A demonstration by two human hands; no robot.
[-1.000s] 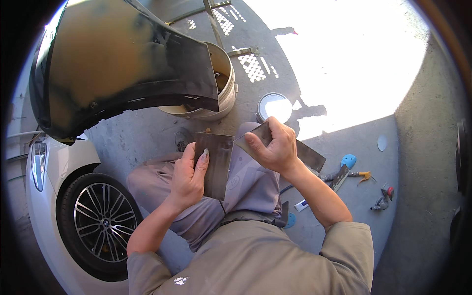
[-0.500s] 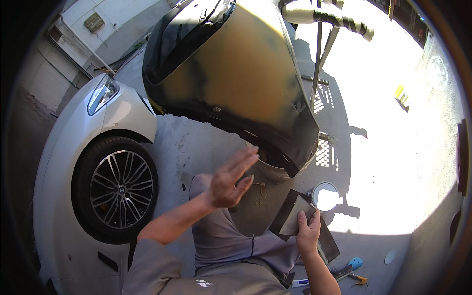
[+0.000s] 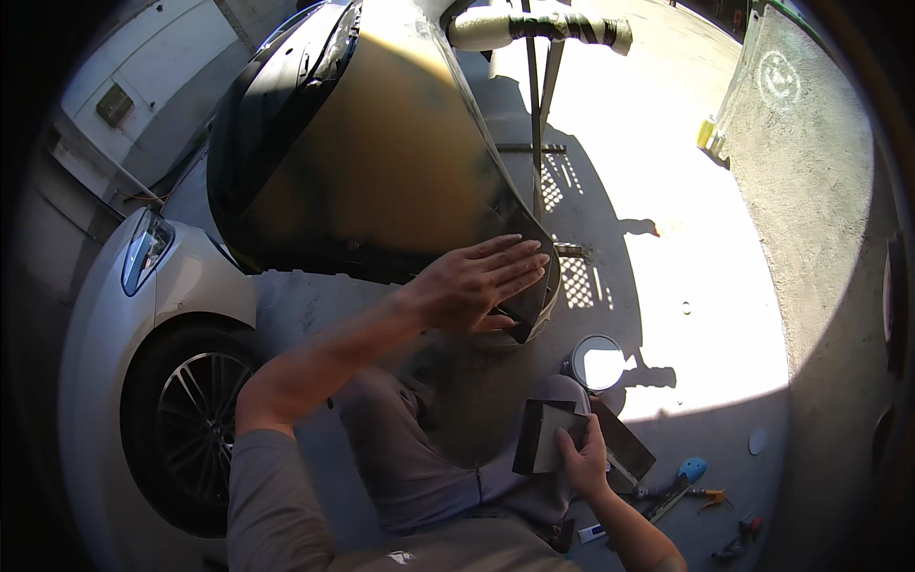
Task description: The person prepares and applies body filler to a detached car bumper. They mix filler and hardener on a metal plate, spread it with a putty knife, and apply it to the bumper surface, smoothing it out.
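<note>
A large curved car panel (image 3: 381,172), tan in its middle and black along its edges, stands ahead of me. My left hand (image 3: 486,276) is raised over its lower right corner, fingers stretched out and holding nothing. Whether the fingertips touch the panel, I cannot tell. Above my right thigh, my right hand (image 3: 586,458) grips a pair of flat rectangular plates (image 3: 541,429), one dark and one lighter grey, with the thumb lying on top. Their exact kind is unclear.
To the left stands a white car fender (image 3: 200,276) with a wheel (image 3: 195,419). A round can (image 3: 599,364) is on the floor beyond my right knee. Hand tools, one with a blue head (image 3: 692,469), lie at lower right. A metal stand (image 3: 536,114) rises beside the panel.
My left hand has moved up and to the right, onto the panel's corner area in the picture. The view has shifted. My right hand keeps its hold on the plates.
</note>
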